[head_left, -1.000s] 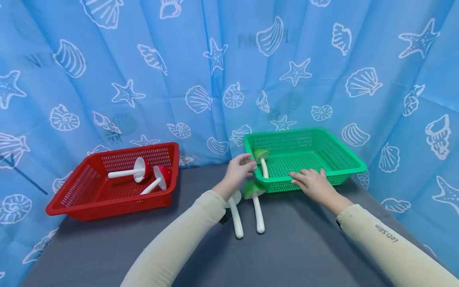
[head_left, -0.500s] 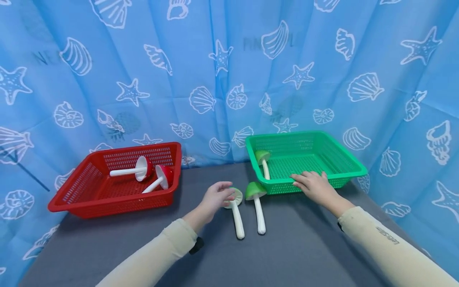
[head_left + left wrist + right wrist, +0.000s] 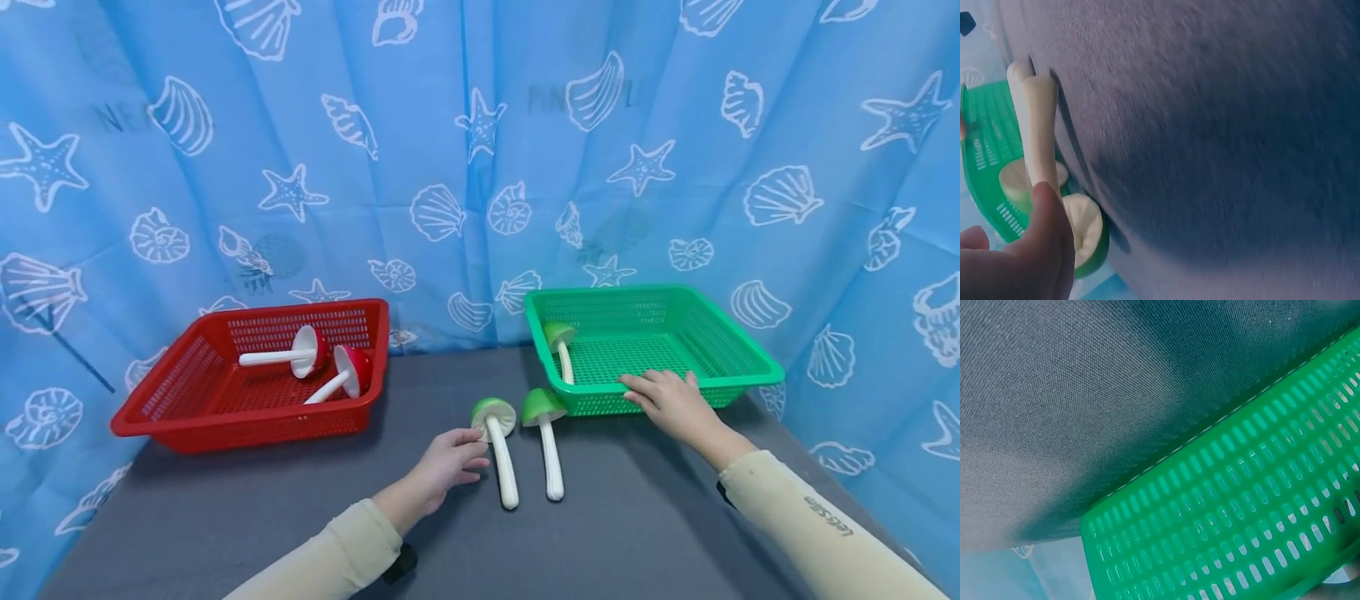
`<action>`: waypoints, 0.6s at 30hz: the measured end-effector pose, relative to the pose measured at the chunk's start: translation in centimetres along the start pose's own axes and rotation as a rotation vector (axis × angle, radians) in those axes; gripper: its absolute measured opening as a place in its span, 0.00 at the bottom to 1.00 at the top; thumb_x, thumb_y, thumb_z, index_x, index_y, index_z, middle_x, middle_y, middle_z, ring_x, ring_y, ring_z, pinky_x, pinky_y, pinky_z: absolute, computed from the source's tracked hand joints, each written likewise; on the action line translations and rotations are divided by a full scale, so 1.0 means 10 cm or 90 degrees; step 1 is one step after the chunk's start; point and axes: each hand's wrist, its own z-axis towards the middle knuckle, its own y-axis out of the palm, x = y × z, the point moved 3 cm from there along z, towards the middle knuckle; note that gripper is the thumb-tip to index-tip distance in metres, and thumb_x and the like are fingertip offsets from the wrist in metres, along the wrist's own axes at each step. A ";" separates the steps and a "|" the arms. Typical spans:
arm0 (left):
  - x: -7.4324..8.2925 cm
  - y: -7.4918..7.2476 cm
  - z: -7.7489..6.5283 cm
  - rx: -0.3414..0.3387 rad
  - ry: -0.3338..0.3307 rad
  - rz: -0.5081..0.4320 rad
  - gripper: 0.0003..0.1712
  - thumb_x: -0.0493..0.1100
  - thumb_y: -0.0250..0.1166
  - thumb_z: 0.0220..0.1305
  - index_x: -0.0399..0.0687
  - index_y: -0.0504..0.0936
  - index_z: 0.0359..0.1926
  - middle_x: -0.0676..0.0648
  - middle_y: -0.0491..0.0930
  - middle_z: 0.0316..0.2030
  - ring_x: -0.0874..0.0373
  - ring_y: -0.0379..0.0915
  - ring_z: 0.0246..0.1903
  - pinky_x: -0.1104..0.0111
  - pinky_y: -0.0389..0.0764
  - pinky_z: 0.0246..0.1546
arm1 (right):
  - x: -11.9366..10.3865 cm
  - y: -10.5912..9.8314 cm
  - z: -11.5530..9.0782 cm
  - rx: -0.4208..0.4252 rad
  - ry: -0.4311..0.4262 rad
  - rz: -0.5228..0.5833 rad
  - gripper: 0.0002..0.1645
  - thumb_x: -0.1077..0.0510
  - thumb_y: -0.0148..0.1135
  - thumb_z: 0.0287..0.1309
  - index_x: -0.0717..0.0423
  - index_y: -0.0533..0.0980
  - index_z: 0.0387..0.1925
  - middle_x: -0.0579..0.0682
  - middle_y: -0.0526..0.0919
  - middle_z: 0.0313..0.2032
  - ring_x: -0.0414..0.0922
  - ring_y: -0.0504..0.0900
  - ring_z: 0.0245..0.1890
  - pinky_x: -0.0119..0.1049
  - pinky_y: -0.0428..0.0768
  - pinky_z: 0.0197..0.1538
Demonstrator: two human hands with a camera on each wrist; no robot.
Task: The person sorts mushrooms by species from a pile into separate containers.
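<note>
Sleeves (image 3: 791, 500) of cream colour cover both forearms of the person. The left grip (image 3: 442, 467), a bare hand, is not closed: its fingers are apart and slightly bent, with tips just beside a green-capped mushroom (image 3: 504, 462). Whether they touch it, I cannot tell. This mushroom lies on the grey bench (image 3: 607, 533), its white stem toward the person. A second green-capped mushroom (image 3: 552, 458) lies to its right, its cap near the corner of the green basket (image 3: 750, 373). The right grip (image 3: 678, 410) rests on the near rim of this basket; whether its fingers curl around the rim, I cannot tell. Inside, by the left wall, is a third green-capped mushroom (image 3: 565, 358). Well to the left, the red basket (image 3: 247, 432) contains two red-capped mushrooms (image 3: 300, 353), lying on their sides. Farthest is a blue curtain (image 3: 360, 192) with white shells and starfish.
</note>
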 end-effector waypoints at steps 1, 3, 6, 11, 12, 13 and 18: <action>-0.01 0.02 0.01 -0.001 -0.003 -0.003 0.27 0.37 0.55 0.71 0.23 0.63 0.63 0.30 0.71 0.56 0.42 0.78 0.49 0.56 0.80 0.47 | 0.00 0.00 0.00 0.001 0.001 -0.002 0.21 0.59 0.61 0.63 0.59 0.77 0.57 0.62 0.80 0.45 0.64 0.76 0.48 0.78 0.56 0.54; -0.04 0.05 0.02 0.000 -0.014 -0.013 0.28 0.37 0.55 0.70 0.22 0.61 0.64 0.30 0.71 0.56 0.43 0.78 0.47 0.56 0.80 0.47 | 0.01 0.00 -0.01 0.004 0.004 0.001 0.21 0.58 0.61 0.63 0.59 0.77 0.57 0.62 0.80 0.45 0.64 0.76 0.47 0.78 0.55 0.54; -0.08 0.11 0.06 0.002 -0.034 -0.020 0.30 0.36 0.57 0.68 0.22 0.59 0.65 0.29 0.72 0.56 0.42 0.78 0.48 0.55 0.80 0.47 | 0.00 0.00 -0.01 0.004 0.004 0.006 0.21 0.58 0.61 0.64 0.60 0.77 0.57 0.62 0.80 0.45 0.64 0.76 0.47 0.79 0.54 0.54; -0.13 0.18 0.14 0.008 -0.051 -0.022 0.34 0.33 0.59 0.64 0.22 0.56 0.66 0.29 0.73 0.54 0.40 0.77 0.49 0.54 0.79 0.48 | 0.00 0.00 0.01 0.006 0.003 0.007 0.21 0.58 0.61 0.64 0.59 0.77 0.57 0.62 0.80 0.45 0.64 0.76 0.48 0.79 0.54 0.54; -0.14 0.20 0.15 0.010 -0.054 -0.025 0.34 0.32 0.59 0.63 0.22 0.56 0.66 0.29 0.74 0.53 0.41 0.77 0.48 0.54 0.79 0.48 | 0.00 0.00 0.01 0.006 0.005 0.006 0.21 0.58 0.61 0.64 0.59 0.77 0.57 0.62 0.80 0.45 0.65 0.76 0.48 0.79 0.54 0.54; -0.15 0.21 0.17 0.012 -0.056 -0.030 0.35 0.31 0.59 0.63 0.21 0.56 0.66 0.29 0.74 0.52 0.42 0.77 0.47 0.54 0.79 0.49 | 0.01 0.01 0.01 0.007 0.006 0.006 0.21 0.58 0.61 0.64 0.59 0.77 0.57 0.62 0.80 0.45 0.64 0.76 0.48 0.79 0.54 0.54; -0.18 0.26 0.24 0.032 -0.071 -0.052 0.35 0.27 0.59 0.60 0.21 0.55 0.66 0.31 0.75 0.49 0.50 0.77 0.38 0.57 0.80 0.47 | 0.02 0.03 0.00 0.008 0.007 0.005 0.21 0.58 0.61 0.64 0.59 0.77 0.57 0.62 0.80 0.45 0.64 0.76 0.48 0.78 0.53 0.55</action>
